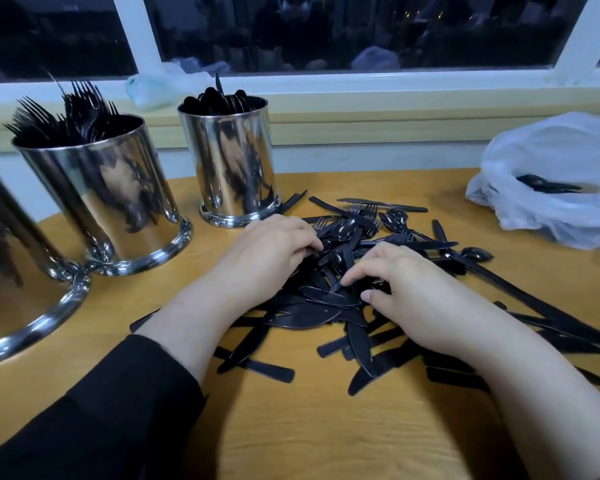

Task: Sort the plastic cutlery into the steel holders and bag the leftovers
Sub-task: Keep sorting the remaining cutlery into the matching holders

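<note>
A loose pile of black plastic cutlery [347, 303] lies at the centre of the wooden table [309, 438]: knives mostly at its near edge, spoons and forks toward 12 o'clock. Both hands rest on the pile. The left hand [267, 251] lies at the pile's 10 o'clock side, fingers curled down into the pieces near a spoon; whether it grips one cannot be determined. The right hand [406, 285] lies at 2 o'clock from centre, fingers bent, fingertips pressing on a knife blade, with no piece visibly held. A black sleeve [94, 420] covers the left forearm.

At 11 o'clock stands a steel holder [229, 161] filled with spoons. At 10 o'clock a second holder [101, 192] contains forks, tines up. A third holder [21, 282] sits at 9 o'clock, touching the second at the base, its contents out of view. At 2 o'clock, well apart from the pile, lies an open white plastic bag [555, 174] with dark cutlery inside. A window [326, 29] runs behind the table.
</note>
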A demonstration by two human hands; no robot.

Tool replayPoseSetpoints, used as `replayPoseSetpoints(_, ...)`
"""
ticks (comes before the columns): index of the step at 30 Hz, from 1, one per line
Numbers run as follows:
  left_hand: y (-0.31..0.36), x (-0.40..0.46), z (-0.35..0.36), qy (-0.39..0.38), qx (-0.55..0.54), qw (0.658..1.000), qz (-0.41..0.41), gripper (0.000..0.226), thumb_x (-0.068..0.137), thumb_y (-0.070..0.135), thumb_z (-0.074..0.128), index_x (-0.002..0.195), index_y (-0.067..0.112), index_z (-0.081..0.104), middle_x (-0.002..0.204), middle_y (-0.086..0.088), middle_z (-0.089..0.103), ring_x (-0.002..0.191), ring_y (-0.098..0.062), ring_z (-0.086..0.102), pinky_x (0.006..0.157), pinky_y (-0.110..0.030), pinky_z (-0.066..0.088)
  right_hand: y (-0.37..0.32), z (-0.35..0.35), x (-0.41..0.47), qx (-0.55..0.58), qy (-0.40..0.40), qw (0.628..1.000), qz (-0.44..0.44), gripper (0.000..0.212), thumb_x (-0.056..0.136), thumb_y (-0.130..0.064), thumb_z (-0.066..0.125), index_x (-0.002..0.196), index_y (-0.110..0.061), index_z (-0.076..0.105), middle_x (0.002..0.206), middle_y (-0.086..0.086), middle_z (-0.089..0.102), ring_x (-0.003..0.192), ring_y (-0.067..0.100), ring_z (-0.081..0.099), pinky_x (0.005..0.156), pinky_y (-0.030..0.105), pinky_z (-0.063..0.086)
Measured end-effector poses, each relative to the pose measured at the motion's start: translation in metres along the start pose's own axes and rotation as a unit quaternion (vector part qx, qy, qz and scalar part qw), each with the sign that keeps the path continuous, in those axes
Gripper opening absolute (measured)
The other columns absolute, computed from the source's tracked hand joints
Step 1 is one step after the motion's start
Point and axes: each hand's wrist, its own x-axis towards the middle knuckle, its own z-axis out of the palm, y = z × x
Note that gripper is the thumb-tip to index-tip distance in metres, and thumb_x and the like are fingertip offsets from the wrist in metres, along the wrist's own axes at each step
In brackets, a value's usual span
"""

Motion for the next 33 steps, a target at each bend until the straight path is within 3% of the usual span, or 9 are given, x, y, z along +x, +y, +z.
replayPoseSetpoints(3, 0.004, -0.009, -0.006, 0.062, -0.046, 0.997, 0.009, 0.027, 0.105, 0.016, 0.057, 0.124, 0.025, 0.073, 0.12, 0.016, 0.066, 0.118, -0.011, 0.056, 0.108, -0.042, 0.042, 0.001, 0.0, 0.0, 0.006, 0.007, 1.0, -0.001, 0.025, 0.101, -0.028, 0.059, 0.117, -0.047, 0.063, 0.124, -0.021, 0.045, 0.128, 0.006, 0.036, 0.113, 0.041, 0.034)
replayPoseSetpoints(6, 0.013, -0.023, -0.018, 0.124, -0.103, 0.987, -0.006, 0.029, 0.106, 0.015, 0.054, 0.124, 0.027, 0.072, 0.108, 0.023, 0.064, 0.103, 0.003, 0.054, 0.1, -0.021, 0.042, 0.001, 0.001, 0.0, 0.007, 0.008, 1.0, -0.009, 0.024, 0.101, -0.028, 0.059, 0.112, -0.049, 0.064, 0.122, -0.023, 0.045, 0.126, 0.005, 0.036, 0.113, 0.04, 0.034)
replayPoseSetpoints(9, 0.021, -0.041, -0.03, 0.184, -0.194, 0.963, -0.036, 0.028, 0.107, 0.019, 0.051, 0.123, 0.034, 0.069, 0.106, 0.026, 0.066, 0.105, 0.006, 0.059, 0.09, -0.005, 0.04, 0.0, 0.002, -0.002, 0.024, 0.019, 0.999, -0.016, 0.027, 0.103, -0.026, 0.055, 0.108, -0.052, 0.063, 0.115, -0.028, 0.045, 0.119, 0.0, 0.038, 0.108, 0.037, 0.037)
replayPoseSetpoints(13, 0.024, -0.063, -0.041, 0.248, -0.331, 0.907, -0.082, 0.033, 0.11, 0.019, 0.044, 0.122, 0.044, 0.062, 0.085, 0.007, 0.063, 0.081, -0.003, 0.06, 0.075, -0.019, 0.049, -0.01, 0.001, -0.006, 0.036, 0.041, 0.998, -0.033, 0.016, 0.099, -0.041, 0.058, 0.111, -0.05, 0.064, 0.112, -0.031, 0.045, 0.114, 0.002, 0.042, 0.101, 0.036, 0.041)
replayPoseSetpoints(16, 0.025, -0.074, -0.051, 0.279, -0.399, 0.862, -0.139, 0.032, 0.111, 0.022, 0.041, 0.126, 0.039, 0.062, 0.078, 0.0, 0.057, 0.066, -0.017, 0.046, 0.056, -0.029, 0.04, -0.024, -0.001, -0.01, 0.008, 0.036, 0.998, -0.049, 0.017, 0.098, -0.045, 0.059, 0.114, -0.047, 0.064, 0.113, -0.027, 0.047, 0.115, 0.003, 0.041, 0.105, 0.036, 0.038)
replayPoseSetpoints(20, 0.02, -0.086, -0.052, 0.256, -0.472, 0.814, -0.223, 0.032, 0.11, 0.017, 0.041, 0.117, 0.031, 0.068, 0.076, 0.003, 0.057, 0.066, -0.016, 0.045, 0.06, -0.032, 0.038, -0.047, 0.004, -0.015, -0.026, 0.014, 0.997, -0.077, 0.026, 0.099, -0.045, 0.058, 0.124, -0.046, 0.061, 0.119, -0.026, 0.046, 0.114, -0.002, 0.036, 0.108, 0.033, 0.034)
replayPoseSetpoints(25, 0.022, -0.096, -0.047, 0.22, -0.468, 0.822, -0.238, 0.029, 0.111, 0.021, 0.042, 0.118, 0.032, 0.068, 0.073, 0.005, 0.062, 0.062, -0.014, 0.056, 0.057, -0.026, 0.048, -0.066, 0.02, -0.008, -0.084, -0.01, 0.993, -0.078, 0.037, 0.1, -0.045, 0.057, 0.137, -0.043, 0.055, 0.123, -0.021, 0.043, 0.115, 0.005, 0.034, 0.108, 0.037, 0.03)
replayPoseSetpoints(29, 0.022, -0.099, -0.045, 0.2, -0.474, 0.813, -0.273, 0.03, 0.11, 0.023, 0.044, 0.119, 0.039, 0.066, 0.071, 0.003, 0.055, 0.053, -0.011, 0.04, 0.048, -0.025, 0.036, -0.068, 0.026, -0.004, -0.103, -0.019, 0.992, -0.07, 0.037, 0.1, -0.042, 0.057, 0.137, -0.042, 0.055, 0.122, -0.018, 0.043, 0.119, 0.008, 0.035, 0.112, 0.04, 0.027)
replayPoseSetpoints(33, 0.019, -0.101, -0.043, 0.147, -0.475, 0.813, -0.303, 0.028, 0.107, 0.015, 0.046, 0.104, 0.028, 0.071, 0.079, -0.009, 0.055, 0.056, -0.014, 0.036, 0.052, -0.03, 0.034, -0.066, 0.029, -0.003, -0.099, 0.001, 0.993, -0.069, 0.032, 0.1, -0.039, 0.058, 0.132, -0.04, 0.059, 0.122, -0.017, 0.047, 0.117, 0.009, 0.038, 0.109, 0.039, 0.03)
